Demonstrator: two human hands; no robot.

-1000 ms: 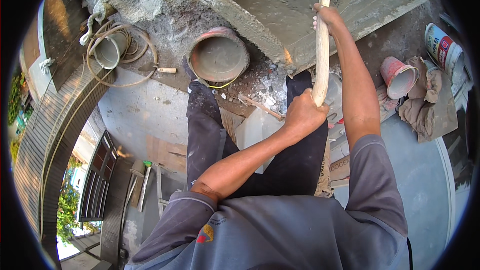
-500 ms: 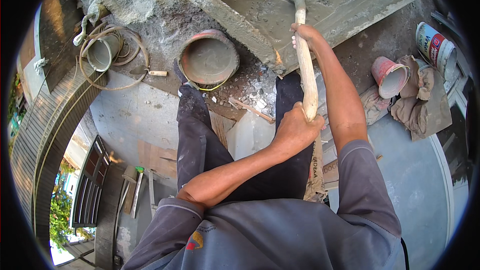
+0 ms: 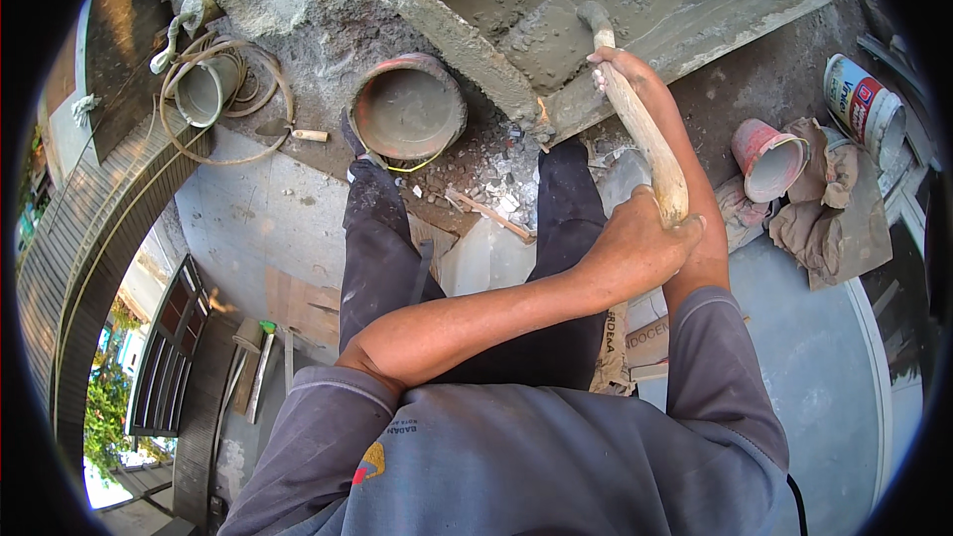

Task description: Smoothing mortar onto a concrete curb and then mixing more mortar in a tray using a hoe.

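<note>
Both hands grip the wooden handle of a hoe (image 3: 645, 124) that slants across the front of me. My left hand (image 3: 645, 250) is wrapped round the near end of the handle, in front of my right forearm. Farther up, my right hand (image 3: 632, 76) closes round the handle close to the hoe's head. The head reaches into wet grey mortar (image 3: 541, 40) lying in a mixing trough (image 3: 467, 45) with crusted walls. I cannot make out the blade, which is hidden in the mortar.
Left of the trough stands a round tub (image 3: 409, 119) of grey liquid. A coiled hose (image 3: 283, 89) circles a bucket (image 3: 202, 94), with a trowel (image 3: 310, 136) beside it. On the right are a red bucket (image 3: 769, 161), a white pail (image 3: 862, 104) and crumpled paper sacks (image 3: 809, 223). Rubble (image 3: 506, 179) lies between my feet.
The handle's near end and my left hand have swung to the right. The hoe's head has come slightly nearer, and its blade, partly visible before, is now out of sight.
</note>
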